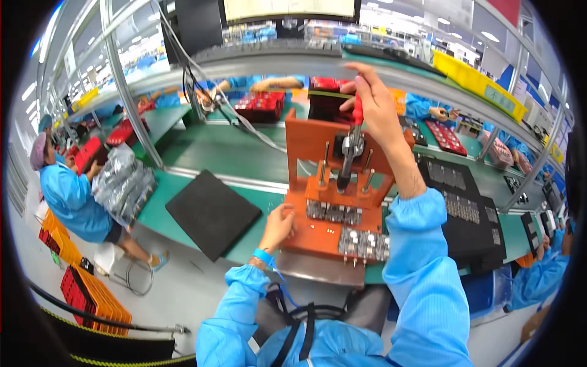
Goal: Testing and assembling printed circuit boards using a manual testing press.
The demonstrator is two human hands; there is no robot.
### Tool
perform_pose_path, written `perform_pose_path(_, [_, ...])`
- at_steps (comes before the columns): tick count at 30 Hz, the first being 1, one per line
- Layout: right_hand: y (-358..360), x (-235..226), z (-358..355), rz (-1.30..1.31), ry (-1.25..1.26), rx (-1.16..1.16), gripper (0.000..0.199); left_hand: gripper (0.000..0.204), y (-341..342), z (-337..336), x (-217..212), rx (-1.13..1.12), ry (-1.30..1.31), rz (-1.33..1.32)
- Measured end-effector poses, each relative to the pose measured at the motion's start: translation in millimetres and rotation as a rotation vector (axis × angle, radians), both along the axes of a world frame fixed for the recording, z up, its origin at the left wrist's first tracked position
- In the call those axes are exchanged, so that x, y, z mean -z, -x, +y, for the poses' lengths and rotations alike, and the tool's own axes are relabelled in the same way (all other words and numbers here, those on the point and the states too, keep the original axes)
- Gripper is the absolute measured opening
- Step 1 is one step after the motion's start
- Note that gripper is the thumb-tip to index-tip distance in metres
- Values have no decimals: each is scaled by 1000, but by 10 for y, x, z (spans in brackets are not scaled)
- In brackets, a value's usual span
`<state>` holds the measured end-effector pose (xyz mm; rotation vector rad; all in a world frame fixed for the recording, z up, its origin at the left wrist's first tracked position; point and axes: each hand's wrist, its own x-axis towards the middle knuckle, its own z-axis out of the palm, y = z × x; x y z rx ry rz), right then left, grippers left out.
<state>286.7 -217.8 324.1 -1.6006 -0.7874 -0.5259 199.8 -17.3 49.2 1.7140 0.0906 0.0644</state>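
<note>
An orange press fixture (296,144) stands on the bench before me, with a metal toggle clamp (353,147) upright in its middle. My right hand (378,104) is at the clamp's red handle (358,113), loosely wrapped round it with some fingers stretched to the left. Under the clamp's plate lies a strip of small circuit boards (333,212). A second circuit board panel (364,244) sits at the fixture's front right edge. My left hand (280,227) rests beside the fixture's left edge, fingers slightly bent and apart, holding nothing visible. A blue wrist strap (264,257) circles that wrist.
A black flat pad (213,214) lies left of the fixture. Black trays with small parts (461,208) are stacked to the right. A metal rail shelf with a yellow bin (477,85) crosses above. Co-workers sit across the line; one person (73,192) is at the left.
</note>
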Motion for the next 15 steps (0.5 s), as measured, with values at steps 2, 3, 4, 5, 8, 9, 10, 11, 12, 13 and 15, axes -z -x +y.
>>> perform_pose_path(2, [-523,-135,-269,231,181,-100,28,31,-252,-82,-64,42,-23,43])
perform_pose_path(3, [-597,-115,-261,320,326,-18,29,33,-288,-47,-64,48,-30,132])
perform_pose_path(4, [-646,-112,-288,408,475,75,30,33,-301,-42,-122,45,-31,124])
perform_pose_path(5, [-711,-16,-386,416,472,81,30,32,-328,-66,-182,122,-51,200])
perform_pose_path(8, [-282,273,-470,-256,288,394,28,28,-359,-118,-155,199,-43,256])
perform_pose_path(9, [15,407,-452,-371,120,426,25,24,-326,-114,-98,195,-9,236])
perform_pose_path(10, [337,627,-542,-316,56,370,20,24,-301,-129,-48,182,3,241])
perform_pose_path(11, [698,908,-669,-155,53,302,17,21,-298,-164,-14,146,124,227])
perform_pose_path(12, [858,1349,-917,-250,119,242,14,17,-308,-255,-25,135,232,212])
perform_pose_path(13, [1028,1747,-1085,-300,338,251,18,21,-336,-297,-39,144,279,228])
perform_pose_path(15, [1360,2030,-1174,-167,877,238,53,23,-315,-262,-35,142,336,214])
